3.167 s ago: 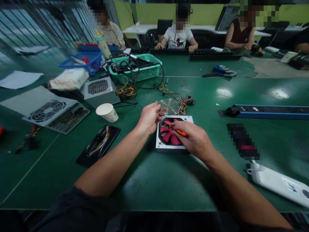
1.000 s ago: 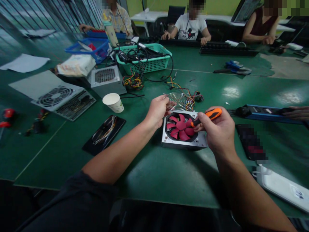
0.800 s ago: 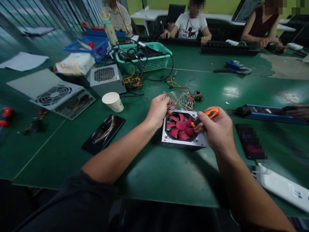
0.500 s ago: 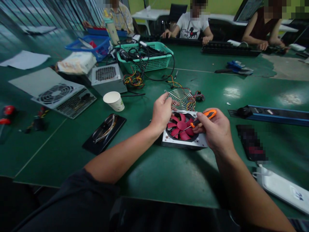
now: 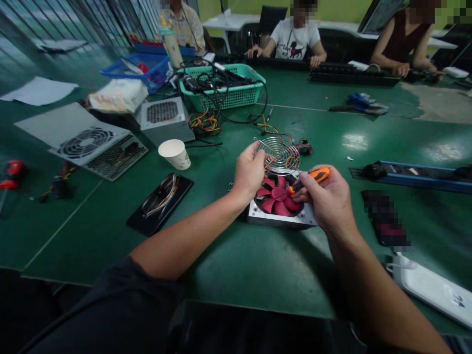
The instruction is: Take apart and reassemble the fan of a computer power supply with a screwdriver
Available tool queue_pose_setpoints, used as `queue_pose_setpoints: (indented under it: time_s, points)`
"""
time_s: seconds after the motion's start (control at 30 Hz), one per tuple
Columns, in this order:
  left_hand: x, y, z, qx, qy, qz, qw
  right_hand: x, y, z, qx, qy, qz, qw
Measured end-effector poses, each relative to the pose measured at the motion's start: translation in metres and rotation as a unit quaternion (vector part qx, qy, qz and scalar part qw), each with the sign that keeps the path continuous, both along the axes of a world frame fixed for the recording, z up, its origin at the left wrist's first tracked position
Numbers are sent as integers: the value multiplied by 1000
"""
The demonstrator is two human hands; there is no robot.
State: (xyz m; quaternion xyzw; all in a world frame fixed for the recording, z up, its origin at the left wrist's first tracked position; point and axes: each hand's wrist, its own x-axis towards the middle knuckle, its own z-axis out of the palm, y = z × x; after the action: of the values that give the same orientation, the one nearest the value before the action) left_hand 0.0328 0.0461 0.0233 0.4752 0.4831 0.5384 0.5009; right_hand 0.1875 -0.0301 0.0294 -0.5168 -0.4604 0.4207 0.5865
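Pinched in my left hand [image 5: 250, 169] is a round wire fan guard [image 5: 277, 151], raised over the far edge of a power supply unit [image 5: 282, 220]. The unit lies on the green table with its red fan [image 5: 277, 191] facing up. My right hand [image 5: 330, 199] is closed round an orange and black screwdriver [image 5: 317, 174]. Its thin shaft points left across the fan blades. Fingers of the right hand rest near the unit's right side; whether they touch it is hard to tell. Bundled wires [image 5: 304, 147] lie just behind the guard.
Left of my hands are a paper cup [image 5: 174, 153], a black tray with glasses [image 5: 160, 204] and an opened metal case [image 5: 88, 142]. A green basket [image 5: 236, 96] of cables stands behind. At right are a phone [image 5: 385, 219] and a white power strip [image 5: 435, 285]. Three people sit opposite.
The fan guard has shifted very slightly, still in my left hand. The screwdriver has moved a little to the left with my right hand. Otherwise the scene looks the same.
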Motion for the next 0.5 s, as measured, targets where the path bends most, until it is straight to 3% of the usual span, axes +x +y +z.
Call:
queue_pose_setpoints:
  time_s: [0.13, 0.5]
  points:
    - [-1, 0, -2, 7, -12, -1, 1000, -1, 0, 0, -1, 6, 26, 1000]
    - [-1, -3, 3, -11, -44, -1, 999, -1, 1, 1, -14, 15, 9, 1000]
